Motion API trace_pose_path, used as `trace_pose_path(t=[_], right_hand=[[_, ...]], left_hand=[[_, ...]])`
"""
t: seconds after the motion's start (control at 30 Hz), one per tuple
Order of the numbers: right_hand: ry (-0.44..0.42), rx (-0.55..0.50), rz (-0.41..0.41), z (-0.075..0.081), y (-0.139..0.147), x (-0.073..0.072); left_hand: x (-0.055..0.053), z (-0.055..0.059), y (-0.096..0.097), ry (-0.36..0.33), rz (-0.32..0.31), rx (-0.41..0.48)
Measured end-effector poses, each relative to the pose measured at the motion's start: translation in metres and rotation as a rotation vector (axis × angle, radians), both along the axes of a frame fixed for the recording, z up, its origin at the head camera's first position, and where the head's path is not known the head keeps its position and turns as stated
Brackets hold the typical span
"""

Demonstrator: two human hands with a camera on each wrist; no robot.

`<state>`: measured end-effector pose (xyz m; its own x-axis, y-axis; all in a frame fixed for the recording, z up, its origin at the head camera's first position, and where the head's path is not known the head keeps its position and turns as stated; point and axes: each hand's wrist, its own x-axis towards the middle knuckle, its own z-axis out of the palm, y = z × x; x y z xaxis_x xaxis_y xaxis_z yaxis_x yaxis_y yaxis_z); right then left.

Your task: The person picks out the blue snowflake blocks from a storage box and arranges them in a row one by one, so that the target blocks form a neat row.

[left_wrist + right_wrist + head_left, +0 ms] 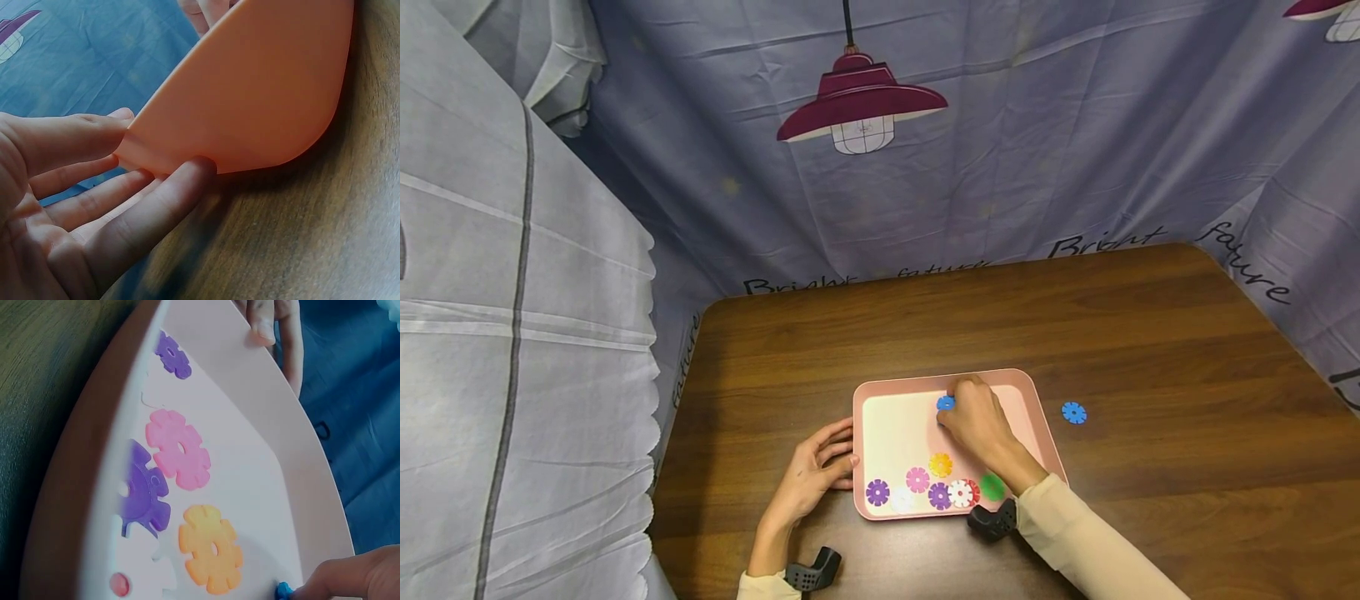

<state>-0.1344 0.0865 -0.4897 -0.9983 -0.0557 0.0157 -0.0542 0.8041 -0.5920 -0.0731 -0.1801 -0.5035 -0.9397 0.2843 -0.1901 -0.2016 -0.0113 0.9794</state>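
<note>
A shallow pink tray [951, 516] lies on the table, with flower-shaped notched plastic discs inside. My left hand [811, 471] grips its left side; in the left wrist view the thumb is at the rim and the fingers touch the outer wall and lower edge. Over the tray's far part, my right hand [977, 417] pinches a blue disc [945, 402], partly hidden by the fingers. Along the near side lie a yellow disc [210, 550], a pink disc [179, 450], purple discs [877, 492], white discs [958, 493], a red disc [975, 492] and a green disc [992, 487].
Another blue disc [1074, 412] lies on the wooden table [1150, 358], right of the tray. A printed curtain [1000, 167] hangs behind the table, and pale fabric [580, 375] hangs along its left side.
</note>
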Motion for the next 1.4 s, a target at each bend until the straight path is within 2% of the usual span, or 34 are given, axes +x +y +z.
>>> trace_pose_path(t=[0.4, 0.63, 0.7, 0.9, 1.13, 1.4], right_hand=[[-0.023, -0.037, -0.021, 0.009, 0.006, 0.003], [-0.011, -0.095, -0.033, 0.023, 0.015, 0.004], [0.02, -0.079, -0.04, 0.029, 0.021, 0.005], [0.085, -0.098, -0.103, 0.045, 0.047, 0.005], [0.157, -0.103, -0.154, 0.061, 0.09, -0.004], [0.159, -0.088, -0.237, 0.059, 0.137, -0.004]], left_hand=[[0.0, -0.002, 0.0, 0.005, 0.005, -0.014], [0.001, -0.002, 0.001, 0.011, 0.004, -0.021], [0.001, -0.002, 0.001, 0.01, 0.004, -0.02], [0.001, -0.001, 0.002, 0.009, 0.006, -0.022], [0.0, 0.0, 0.003, 0.008, 0.007, -0.028], [0.001, 0.002, 0.003, -0.001, 0.0, -0.03]])
